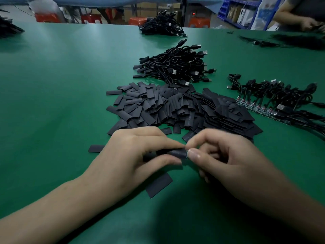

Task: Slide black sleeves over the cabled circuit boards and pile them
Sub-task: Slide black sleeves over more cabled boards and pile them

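While both hands work just above the near middle of the table (52, 88), a black sleeve (176, 153) lies crosswise between them. The left hand (139, 152) grips it, fingers curled over the top and thumb beneath. The right hand (226, 155) pinches thumb and forefinger at the sleeve's right end, where a pale sliver of circuit board (187, 153) shows; its other fingers are curled under.

Two stray sleeves lie flat close by, one (159, 184) just nearer than the hands, one (95, 148) to the left. Just beyond the hands spreads a heap of loose sleeves (175, 106). Farther back sits a pile of sleeved cables (177, 67) with USB plugs sticking out. To the right, a row of bare boards (255, 107) lies with its black cables bunched behind.

At the far edge is another cable bundle (161, 25); another person's hand (309, 23) is at the far right corner. Blue bins (222, 12) sit on shelves behind, their contents too small to tell.
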